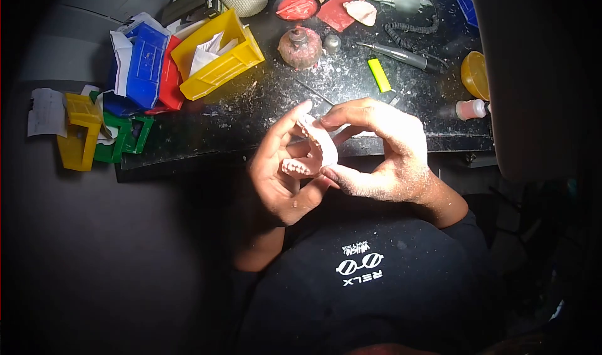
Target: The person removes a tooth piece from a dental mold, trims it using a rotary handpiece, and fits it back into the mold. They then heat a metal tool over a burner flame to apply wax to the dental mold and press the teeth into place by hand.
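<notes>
Between both hands, in front of my chest, is a pale pink, horseshoe-shaped dental cast (324,147) with a row of teeth along its inner edge. My left hand (276,167) curls around its left side, fingers up at the top end and thumb near the bottom. From the right, my right hand (389,151) pinches the outer curve, with fingertips at the top and thumb at the bottom. White dust covers the right hand's skin. The cast is held tilted, its teeth turned to the left.
The dusty black bench holds a spirit burner (300,47), a red wax dish (297,7), another cast (360,12), a handpiece (401,56) and a yellow-green lighter (379,75). At left stand a yellow bin (219,73) and a blue bin (143,66). A small pink bottle (470,110) lies right.
</notes>
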The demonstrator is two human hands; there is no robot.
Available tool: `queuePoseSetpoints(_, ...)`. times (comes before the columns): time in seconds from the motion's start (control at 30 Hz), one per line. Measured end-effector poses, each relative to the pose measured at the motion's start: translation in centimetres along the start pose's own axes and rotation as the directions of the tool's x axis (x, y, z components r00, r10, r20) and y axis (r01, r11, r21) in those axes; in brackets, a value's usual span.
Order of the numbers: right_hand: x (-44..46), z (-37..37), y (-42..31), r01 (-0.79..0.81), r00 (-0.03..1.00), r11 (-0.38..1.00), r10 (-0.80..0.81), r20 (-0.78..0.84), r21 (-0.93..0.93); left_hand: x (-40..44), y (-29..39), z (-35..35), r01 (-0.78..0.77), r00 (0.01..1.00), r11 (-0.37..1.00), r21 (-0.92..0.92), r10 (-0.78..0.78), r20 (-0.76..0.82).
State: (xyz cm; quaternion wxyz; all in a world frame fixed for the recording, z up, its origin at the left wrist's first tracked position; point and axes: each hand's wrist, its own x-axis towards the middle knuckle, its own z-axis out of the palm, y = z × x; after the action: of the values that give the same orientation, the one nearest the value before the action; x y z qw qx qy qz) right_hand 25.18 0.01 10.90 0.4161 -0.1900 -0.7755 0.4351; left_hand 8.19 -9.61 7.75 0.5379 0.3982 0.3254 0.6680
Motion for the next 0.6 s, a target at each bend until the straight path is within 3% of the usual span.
queuePoseSetpoints(0.13,0.1,0.0,-0.4,0.051,0.999,0.997,-0.051,-0.004,-0.061,-0.1,1.3,-0.7,0.173,0.982,0.984,-0.045,-0.168,0.087)
queuePoseSetpoints(0.33,0.1,0.1,-0.6,0.062,0.998,0.995,-0.063,0.0,-0.08,-0.2,1.8,-1.1,0.241,0.964,0.957,-0.163,-0.217,0.153)
queuePoseSetpoints(0.6,0.0,-0.3,-0.5,0.104,0.994,0.99,-0.101,0.032,-0.094,0.0,2.1,-1.1,0.271,0.954,0.951,-0.148,-0.245,0.172)
